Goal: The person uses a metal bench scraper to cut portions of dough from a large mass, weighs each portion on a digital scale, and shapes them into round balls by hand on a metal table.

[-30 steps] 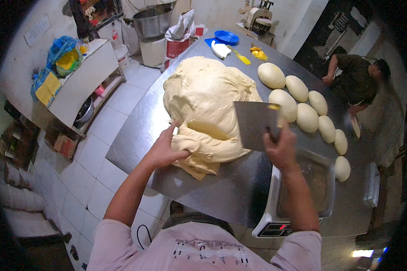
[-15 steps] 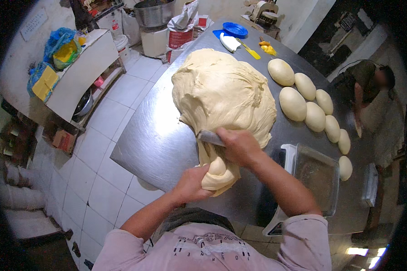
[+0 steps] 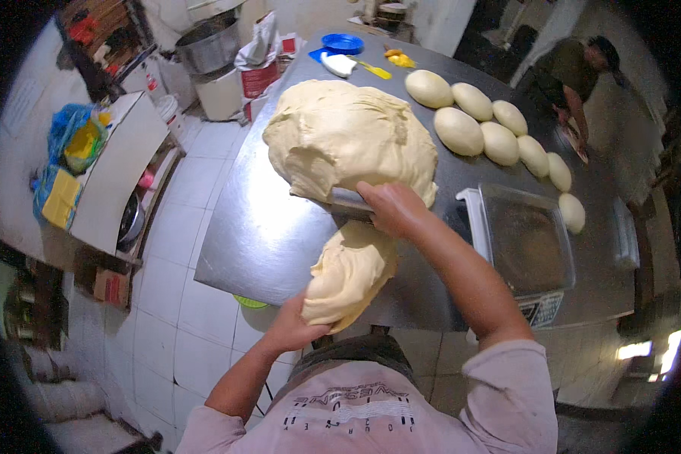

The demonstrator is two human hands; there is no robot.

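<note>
A big pale mass of dough (image 3: 348,136) lies on the steel table (image 3: 238,246). My right hand (image 3: 397,210) is closed round a metal dough scraper (image 3: 349,199), whose blade stands against the near edge of that mass. Nearer my body is a separate folded piece of dough (image 3: 348,276), with a gap between it and the mass. My left hand (image 3: 295,324) grips this piece at its lower left, the fingers partly hidden beneath it.
Right of my forearm stands a scale (image 3: 473,219) with a clear tray (image 3: 526,246). Several round dough balls (image 3: 458,132) line the table's right side. A blue plate (image 3: 342,43) and yellow spatula (image 3: 376,71) lie at the far end. Another person (image 3: 571,76) works beyond the right edge.
The dough piece, joined to the mass before, is now apart from it and nearer me in my left hand. My right hand keeps the scraper at the mass's edge. The head view has shifted.
</note>
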